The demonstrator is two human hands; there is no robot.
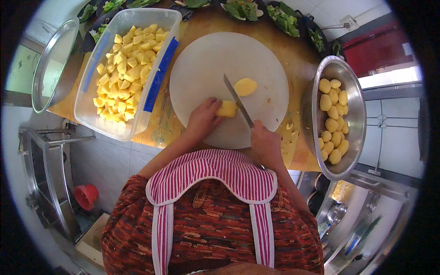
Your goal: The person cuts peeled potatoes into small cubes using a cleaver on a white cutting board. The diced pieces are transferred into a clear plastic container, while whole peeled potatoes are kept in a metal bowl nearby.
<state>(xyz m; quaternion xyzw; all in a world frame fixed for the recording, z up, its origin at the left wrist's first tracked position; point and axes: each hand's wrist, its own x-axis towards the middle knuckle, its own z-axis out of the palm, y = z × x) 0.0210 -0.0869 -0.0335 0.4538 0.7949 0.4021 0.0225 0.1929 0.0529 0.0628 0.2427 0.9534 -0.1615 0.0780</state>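
Observation:
On a round white cutting board [206, 62], my left hand [205, 116] grips a peeled potato piece [227, 109] that shows a cut line along it. My right hand [266, 139] is closed on the handle of a kitchen knife [238, 99], whose blade slants up and to the left, close to the right end of that piece. Beyond the blade lies a flat potato piece [245, 87]. The knife's handle is mostly hidden in my fingers.
A plastic tub [137, 128] of potato chunks [125, 72] stands at left, beside a large round metal vessel [51, 68]. At right is a steel basin [355, 103] of peeled potatoes [331, 124]. Dark bowls of leafy greens [242, 9] line the back; peel scraps [289, 126] lie on the wooden table [295, 151].

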